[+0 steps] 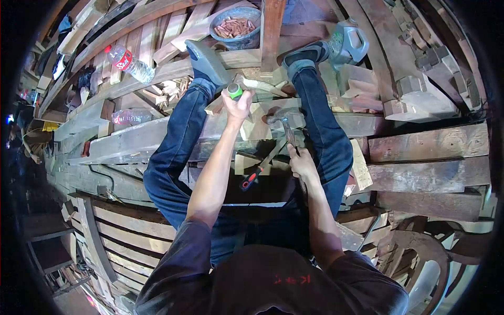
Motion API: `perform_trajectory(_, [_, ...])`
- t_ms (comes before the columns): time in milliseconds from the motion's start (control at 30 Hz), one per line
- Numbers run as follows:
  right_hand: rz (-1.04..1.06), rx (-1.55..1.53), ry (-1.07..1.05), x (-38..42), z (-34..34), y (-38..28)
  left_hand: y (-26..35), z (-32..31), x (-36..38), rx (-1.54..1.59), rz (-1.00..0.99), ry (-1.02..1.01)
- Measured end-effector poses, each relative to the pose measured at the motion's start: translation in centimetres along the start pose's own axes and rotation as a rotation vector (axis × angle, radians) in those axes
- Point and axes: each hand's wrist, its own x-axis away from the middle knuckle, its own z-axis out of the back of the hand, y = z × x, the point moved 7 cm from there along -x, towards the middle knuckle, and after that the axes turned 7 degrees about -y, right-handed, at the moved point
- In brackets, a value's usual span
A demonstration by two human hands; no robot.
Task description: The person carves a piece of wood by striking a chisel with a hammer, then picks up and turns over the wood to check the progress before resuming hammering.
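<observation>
Right hand (303, 164) has got a hammer (289, 135) by the handle, and a bit left of that hammer the left hand (239, 106) is wrapped around some green-ended thing (234, 90), can't really make out the rest. There's a red-and-black-handled tool (251, 181) lying left of the hammer on the body side, then farther out past the hammer you've got a bucket (248, 43) of wood bits (233, 27) off left, a jug (353, 44) off right and a red-capped bottle (128, 63) way left.
</observation>
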Motion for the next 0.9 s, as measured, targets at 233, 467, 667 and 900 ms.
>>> perform_trajectory(233, [-0.020, -0.021, 0.007, 0.3, 0.0, -0.2, 0.3, -0.3, 0.0, -0.051, -0.027, -0.001])
perform_trajectory(467, [-0.017, -0.004, 0.001, -0.4, 0.1, 0.6, -0.5, -0.1, 0.1, -0.034, -0.043, -0.075])
perform_trajectory(667, [-0.019, -0.002, -0.027, 0.1, -0.2, 0.0, 0.3, -0.7, 0.5, -0.043, -0.040, -0.025])
perform_trajectory(900, [0.007, 0.016, 0.002, 0.0, 0.0, -0.1, 1.1, -1.0, 0.5, -0.126, -0.051, -0.102])
